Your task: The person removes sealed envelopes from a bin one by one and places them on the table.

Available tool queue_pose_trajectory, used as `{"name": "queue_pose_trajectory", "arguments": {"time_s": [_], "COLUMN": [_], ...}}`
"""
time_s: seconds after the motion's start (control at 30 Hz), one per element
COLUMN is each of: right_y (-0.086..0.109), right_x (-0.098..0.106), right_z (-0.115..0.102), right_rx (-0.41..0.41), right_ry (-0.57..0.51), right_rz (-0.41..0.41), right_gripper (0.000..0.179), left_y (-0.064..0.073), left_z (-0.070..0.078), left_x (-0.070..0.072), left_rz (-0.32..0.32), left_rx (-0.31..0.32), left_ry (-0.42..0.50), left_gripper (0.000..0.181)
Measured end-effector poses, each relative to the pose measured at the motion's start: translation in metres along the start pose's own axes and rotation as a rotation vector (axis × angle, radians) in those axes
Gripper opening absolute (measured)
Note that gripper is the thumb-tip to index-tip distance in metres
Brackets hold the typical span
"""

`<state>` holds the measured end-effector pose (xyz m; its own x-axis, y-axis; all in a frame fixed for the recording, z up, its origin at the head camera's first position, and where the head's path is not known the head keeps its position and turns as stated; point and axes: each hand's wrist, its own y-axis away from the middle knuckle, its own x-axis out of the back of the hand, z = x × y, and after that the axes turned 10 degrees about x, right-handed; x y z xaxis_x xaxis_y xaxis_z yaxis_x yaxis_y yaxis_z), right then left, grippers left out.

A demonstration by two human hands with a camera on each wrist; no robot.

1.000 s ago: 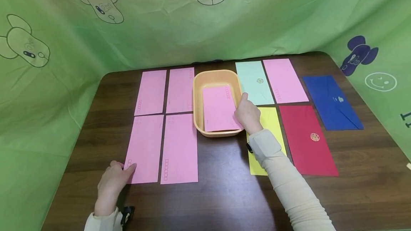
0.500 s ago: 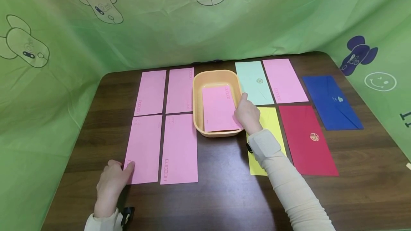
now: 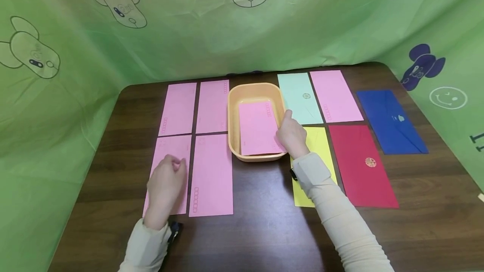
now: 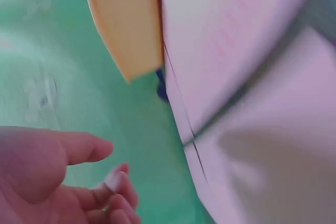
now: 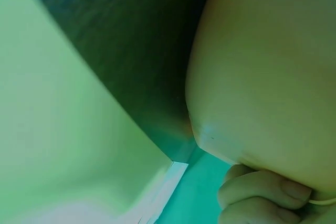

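My right hand (image 3: 293, 137) grips the right side of a light orange plastic basin (image 3: 233, 121). In the right wrist view its curled fingers (image 5: 262, 190) lie against the basin's wall. A pink envelope (image 3: 258, 129) rests inside, its lower right corner by that hand. Over the lower-left pink envelope (image 3: 183, 205) hovers my left hand (image 3: 164, 186), holding nothing. The left wrist view shows its thumb and loosely bent fingers apart. Beside that envelope lies another pink envelope (image 3: 211, 175), with two more pink envelopes behind, one at the far left (image 3: 177, 108) and one by the basin (image 3: 211, 106).
Right of the basin lie a mint envelope (image 3: 298, 95), a pink envelope (image 3: 335, 95), a blue envelope (image 3: 391, 121), a red envelope (image 3: 361, 158) and a yellow envelope (image 3: 302, 192) partly under the right arm. A green printed cloth (image 3: 181, 41) surrounds the dark wooden table (image 3: 261, 230).
My left hand has left the near edge of the lower-left pink envelope and moved up and right above it. The right hand and basin have stayed put.
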<state>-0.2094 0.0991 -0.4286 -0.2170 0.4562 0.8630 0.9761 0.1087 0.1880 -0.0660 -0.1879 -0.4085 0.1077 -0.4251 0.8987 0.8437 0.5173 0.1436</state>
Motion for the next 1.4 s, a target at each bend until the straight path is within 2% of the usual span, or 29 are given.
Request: {"name": "queue_pose_trajectory", "arguments": {"time_s": [0.07, 0.23, 0.37, 0.5, 0.73, 0.9, 1.03, 1.13, 1.23, 1.4], "right_y": [0.0, 0.0, -0.001, -0.001, -0.001, -0.001, -0.001, 0.0, 0.0, 0.0], "right_x": [0.0, 0.001, 0.001, -0.001, -0.003, -0.004, -0.004, -0.003, -0.002, -0.001], "right_z": [0.0, 0.0, 0.0, 0.0, -0.001, -0.002, -0.003, -0.003, -0.003, -0.002], "right_rx": [0.002, -0.003, -0.009, -0.015, -0.007, -0.001, 0.001, 0.0, -0.002, -0.008], "right_ry": [0.001, -0.003, -0.006, -0.01, -0.003, 0.007, 0.009, 0.011, 0.011, 0.013], "right_rz": [-0.001, -0.001, -0.006, -0.009, 0.005, 0.01, 0.011, 0.012, 0.008, 0.002], "right_gripper": [0.041, 0.041, 0.043, 0.043, 0.039, 0.037, 0.037, 0.037, 0.037, 0.038], "left_y": [0.0, 0.003, 0.006, 0.003, -0.003, -0.001, 0.002, 0.004, 0.005, 0.006], "left_z": [0.016, 0.055, 0.079, 0.095, 0.112, 0.118, 0.123, 0.126, 0.129, 0.13], "left_x": [-0.007, -0.022, -0.032, -0.04, -0.052, -0.055, -0.055, -0.054, -0.053, -0.054], "left_rz": [0.033, 0.069, 0.039, -0.02, -0.05, -0.074, -0.09, -0.118, -0.134, -0.131], "left_rx": [-0.053, -0.193, -0.276, -0.31, -0.386, -0.43, -0.432, -0.416, -0.401, -0.391], "left_ry": [0.044, 0.145, 0.2, 0.213, 0.139, -0.008, -0.126, -0.175, -0.203, -0.192], "left_gripper": [0.03, 0.023, 0.019, 0.02, 0.026, 0.033, 0.042, 0.046, 0.047, 0.044]}}
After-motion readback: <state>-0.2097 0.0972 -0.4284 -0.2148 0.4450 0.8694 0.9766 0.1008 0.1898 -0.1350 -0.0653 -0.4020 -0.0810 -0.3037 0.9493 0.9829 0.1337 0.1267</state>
